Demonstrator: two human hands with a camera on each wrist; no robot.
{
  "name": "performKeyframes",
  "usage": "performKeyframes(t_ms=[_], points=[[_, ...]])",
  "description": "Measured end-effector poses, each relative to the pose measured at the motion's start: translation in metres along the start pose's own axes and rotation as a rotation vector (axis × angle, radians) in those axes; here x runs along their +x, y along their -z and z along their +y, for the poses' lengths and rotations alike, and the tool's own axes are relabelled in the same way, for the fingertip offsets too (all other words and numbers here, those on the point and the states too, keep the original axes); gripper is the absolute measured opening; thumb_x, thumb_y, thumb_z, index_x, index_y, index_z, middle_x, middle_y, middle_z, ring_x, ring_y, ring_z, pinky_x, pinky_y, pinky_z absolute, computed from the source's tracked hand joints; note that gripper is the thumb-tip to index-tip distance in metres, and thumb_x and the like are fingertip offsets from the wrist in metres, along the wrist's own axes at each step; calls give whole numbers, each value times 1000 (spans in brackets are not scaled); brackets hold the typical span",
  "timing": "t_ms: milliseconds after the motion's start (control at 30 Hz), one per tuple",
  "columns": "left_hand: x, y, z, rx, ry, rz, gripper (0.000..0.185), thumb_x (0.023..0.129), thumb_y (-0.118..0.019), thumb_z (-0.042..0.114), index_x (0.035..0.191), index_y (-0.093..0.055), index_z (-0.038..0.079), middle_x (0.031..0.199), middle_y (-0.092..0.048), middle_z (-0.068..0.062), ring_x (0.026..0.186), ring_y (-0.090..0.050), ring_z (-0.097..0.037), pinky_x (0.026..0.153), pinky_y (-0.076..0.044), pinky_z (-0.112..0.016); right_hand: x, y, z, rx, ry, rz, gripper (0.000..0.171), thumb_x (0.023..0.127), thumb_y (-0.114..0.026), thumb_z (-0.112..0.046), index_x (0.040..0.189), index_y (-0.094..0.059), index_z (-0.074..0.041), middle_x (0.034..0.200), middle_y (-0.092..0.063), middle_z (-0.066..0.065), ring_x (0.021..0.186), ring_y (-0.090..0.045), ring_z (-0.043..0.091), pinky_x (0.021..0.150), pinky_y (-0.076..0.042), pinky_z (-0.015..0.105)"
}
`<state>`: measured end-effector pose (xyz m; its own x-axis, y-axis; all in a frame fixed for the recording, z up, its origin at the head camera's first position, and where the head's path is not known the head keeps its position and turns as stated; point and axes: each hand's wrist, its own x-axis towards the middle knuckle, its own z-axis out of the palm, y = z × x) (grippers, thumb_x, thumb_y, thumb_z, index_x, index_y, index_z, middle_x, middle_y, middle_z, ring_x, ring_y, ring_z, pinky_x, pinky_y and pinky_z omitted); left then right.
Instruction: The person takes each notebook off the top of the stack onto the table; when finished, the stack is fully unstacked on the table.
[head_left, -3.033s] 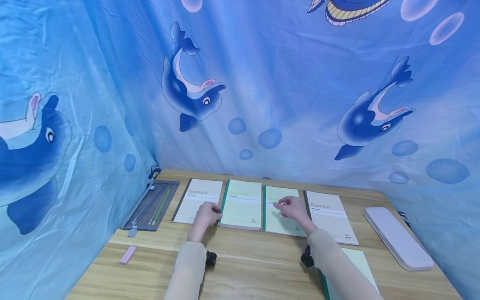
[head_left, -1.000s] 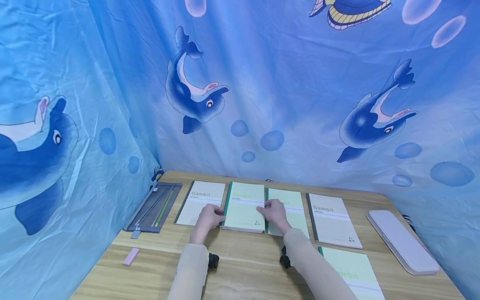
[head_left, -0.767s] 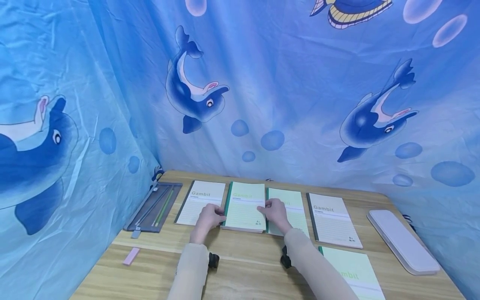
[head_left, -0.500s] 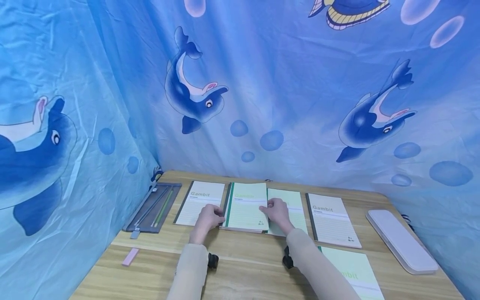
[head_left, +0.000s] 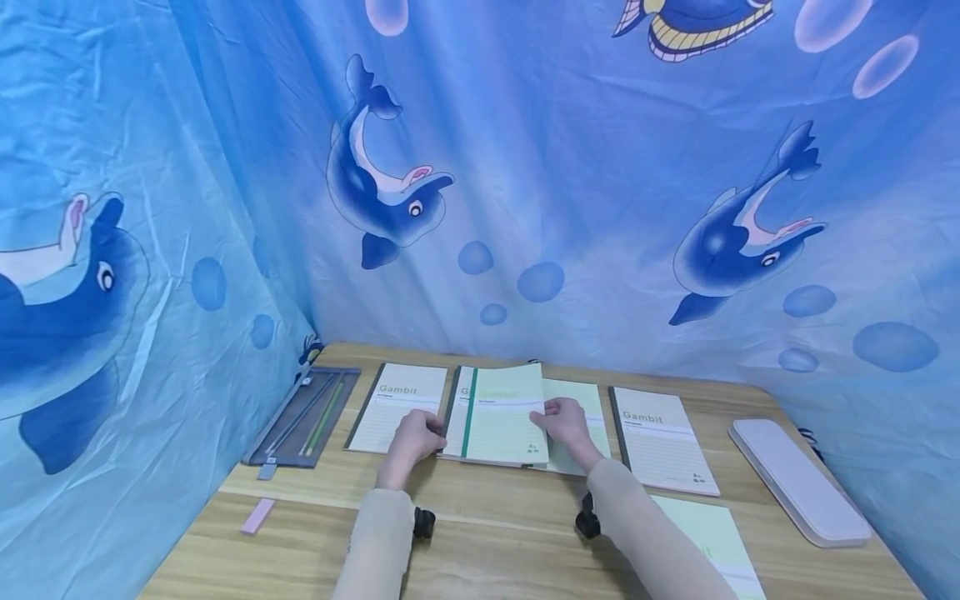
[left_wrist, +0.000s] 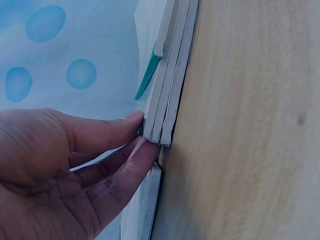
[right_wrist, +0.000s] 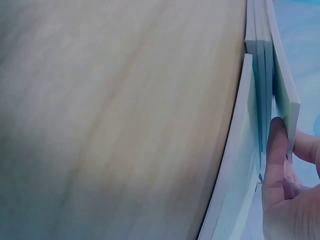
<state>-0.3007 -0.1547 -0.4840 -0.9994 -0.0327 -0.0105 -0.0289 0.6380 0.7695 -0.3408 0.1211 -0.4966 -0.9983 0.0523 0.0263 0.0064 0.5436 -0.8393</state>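
My right hand (head_left: 567,423) pinches the right edge of a pale green notebook (head_left: 506,425) with a green spine, thumb on top and fingers beneath. In the right wrist view this edge is raised off the stack. Under it lies a stack of several notebooks, the uppermost a white notebook (head_left: 455,412) with a dark spine. My left hand (head_left: 411,437) holds the left edge of that stack; in the left wrist view its thumb rests at the top of the spines (left_wrist: 162,110) and a finger presses from below. Another green notebook (head_left: 594,408) lies partly behind my right hand.
White notebooks lie left (head_left: 393,408) and right (head_left: 663,437). A green notebook (head_left: 708,533) lies near my right sleeve. At far right is a pale pencil case (head_left: 798,479). A mesh pouch (head_left: 300,417) with pencils and a pink eraser (head_left: 257,517) lie at left.
My right hand moved left to the stack, took the top green notebook by its edge and slid it right, baring the white notebook beneath. My left hand has stayed at the stack's edge.
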Motion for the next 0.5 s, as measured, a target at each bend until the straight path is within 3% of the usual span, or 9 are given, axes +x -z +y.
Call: performKeyframes(t_ms=[300,500], points=[[0,-1,1,-7,28,-17,33,77,-76,-5,109,-69,-8,97,-69,-15,97,-65,-32,91,-51,-47,-6,12,3,161,-102,-57,44,91,-72,-15,123,-57,11,111,-66,23,91,-66,27,73,-57,36],[0,0,1,-6,25,-16,33,77,-76,-5,109,-69,-9,97,-69,-15,97,-65,-32,90,-51,-47,-13,26,8,222,-144,-90,46,93,-71,-18,126,-55,11,105,-68,19,90,-66,24,77,-57,37]])
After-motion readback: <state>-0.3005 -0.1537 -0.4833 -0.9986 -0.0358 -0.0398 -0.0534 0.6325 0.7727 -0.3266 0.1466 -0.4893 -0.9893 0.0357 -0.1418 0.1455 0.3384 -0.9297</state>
